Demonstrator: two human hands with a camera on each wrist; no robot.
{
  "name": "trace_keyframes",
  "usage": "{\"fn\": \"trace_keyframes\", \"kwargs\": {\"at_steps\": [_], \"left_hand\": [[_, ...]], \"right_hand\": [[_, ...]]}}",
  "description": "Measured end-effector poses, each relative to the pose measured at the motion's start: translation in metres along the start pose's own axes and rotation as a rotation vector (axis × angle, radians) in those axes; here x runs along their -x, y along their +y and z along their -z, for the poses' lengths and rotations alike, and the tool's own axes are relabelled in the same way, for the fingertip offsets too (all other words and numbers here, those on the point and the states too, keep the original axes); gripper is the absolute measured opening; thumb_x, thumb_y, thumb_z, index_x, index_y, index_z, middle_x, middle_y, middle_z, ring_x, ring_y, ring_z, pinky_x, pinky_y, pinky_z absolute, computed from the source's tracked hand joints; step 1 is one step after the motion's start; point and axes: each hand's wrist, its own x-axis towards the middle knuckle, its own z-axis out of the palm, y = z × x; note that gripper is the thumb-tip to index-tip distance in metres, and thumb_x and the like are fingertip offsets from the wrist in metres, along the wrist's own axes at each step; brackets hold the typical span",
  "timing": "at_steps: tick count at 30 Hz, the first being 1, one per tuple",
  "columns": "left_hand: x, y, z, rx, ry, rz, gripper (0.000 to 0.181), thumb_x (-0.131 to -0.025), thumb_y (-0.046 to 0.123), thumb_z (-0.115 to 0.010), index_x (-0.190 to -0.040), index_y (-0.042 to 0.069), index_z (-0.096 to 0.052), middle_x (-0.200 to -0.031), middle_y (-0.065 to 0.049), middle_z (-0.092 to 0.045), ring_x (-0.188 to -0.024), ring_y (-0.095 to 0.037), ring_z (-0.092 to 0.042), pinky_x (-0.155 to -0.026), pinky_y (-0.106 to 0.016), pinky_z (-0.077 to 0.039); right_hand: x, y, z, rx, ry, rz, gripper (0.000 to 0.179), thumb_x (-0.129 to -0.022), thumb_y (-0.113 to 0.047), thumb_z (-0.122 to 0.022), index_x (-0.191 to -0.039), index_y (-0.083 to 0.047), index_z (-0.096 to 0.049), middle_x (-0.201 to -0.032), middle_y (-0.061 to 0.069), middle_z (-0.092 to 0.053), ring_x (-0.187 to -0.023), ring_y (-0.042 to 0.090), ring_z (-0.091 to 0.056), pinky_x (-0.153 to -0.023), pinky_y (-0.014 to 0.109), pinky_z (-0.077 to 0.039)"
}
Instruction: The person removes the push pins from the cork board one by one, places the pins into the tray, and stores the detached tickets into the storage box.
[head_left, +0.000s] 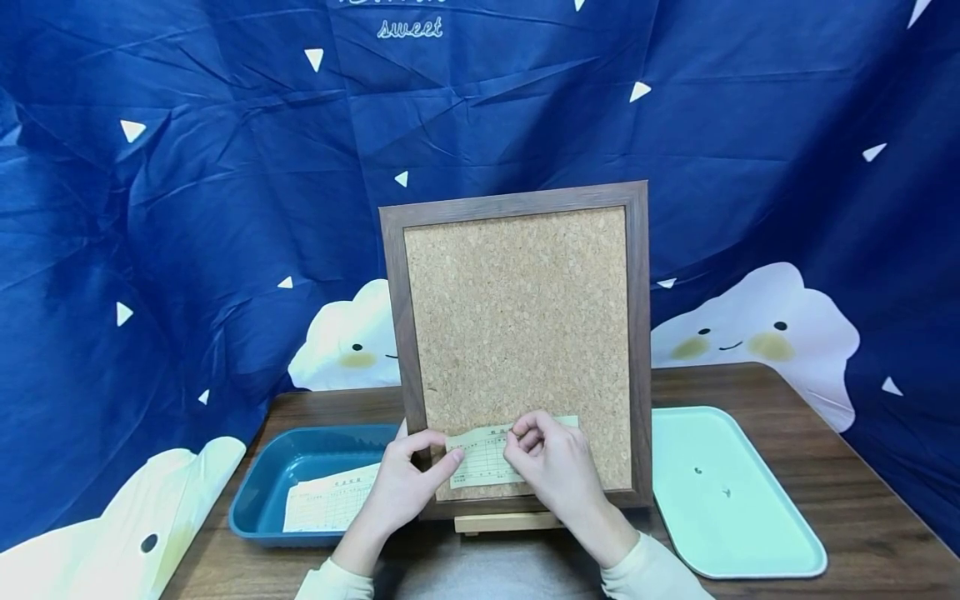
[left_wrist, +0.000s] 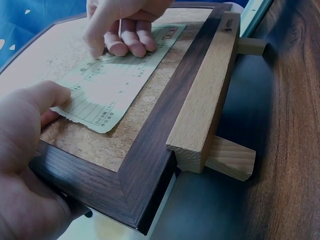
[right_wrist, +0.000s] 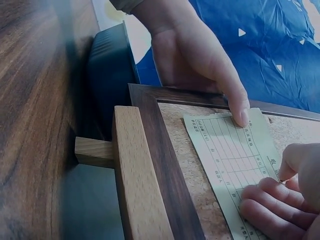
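A pale green printed receipt slip lies against the lower part of a cork board in a dark wooden frame. My left hand pinches the slip's left edge, its thumb on the printed face, other fingers partly hidden by the frame. My right hand is at the slip's upper middle, thumb and forefinger pinched together on a small pin, mostly hidden by the fingertips. In the left wrist view, the other right fingers curl over the slip.
A wooden easel ledge supports the board. To the left stands a blue tray with more printed slips. On the right, a mint-green tray holds two tiny items. A blue curtain hangs behind the table.
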Motion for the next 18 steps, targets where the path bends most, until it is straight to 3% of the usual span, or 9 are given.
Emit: {"fn": "trace_keyframes", "kwargs": {"at_steps": [7, 14, 18], "left_hand": [[0.0003, 0.0025, -0.0009, 0.003, 0.008, 0.030, 0.005, -0.094, 0.023, -0.085, -0.093, 0.024, -0.081, -0.113, -0.005, -0.069, -0.130, -0.028, -0.051, -0.100, -0.043, -0.047], [0.0004, 0.0032, -0.0013, 0.020, 0.002, 0.030, 0.016, -0.096, 0.026, -0.084, -0.093, 0.011, -0.079, -0.090, -0.002, -0.064, -0.105, -0.022, -0.049, -0.085, -0.031, -0.046], [0.0016, 0.0036, -0.0009, 0.024, 0.007, 0.019, 0.012, -0.095, 0.025, -0.085, -0.093, 0.014, -0.080, -0.111, -0.005, -0.064, -0.110, -0.021, -0.050, -0.088, -0.031, -0.046]], "right_hand": [[0.0014, 0.0010, 0.0008, -0.002, -0.006, 0.002, 0.016, -0.083, 0.003, -0.077, -0.084, -0.012, -0.069, -0.067, -0.008, -0.067, -0.059, -0.007, -0.057, -0.057, 0.014, -0.052], [0.0022, 0.0032, 0.0023, -0.041, -0.017, 0.000, 0.017, -0.083, 0.003, -0.078, -0.086, -0.012, -0.070, -0.069, -0.008, -0.069, -0.063, -0.007, -0.058, -0.058, 0.016, -0.054], [0.0034, 0.0062, 0.0047, -0.088, -0.031, 0.008, 0.018, -0.084, 0.005, -0.077, -0.087, -0.011, -0.070, -0.071, -0.007, -0.071, -0.064, -0.006, -0.061, -0.059, 0.019, -0.056]]}}
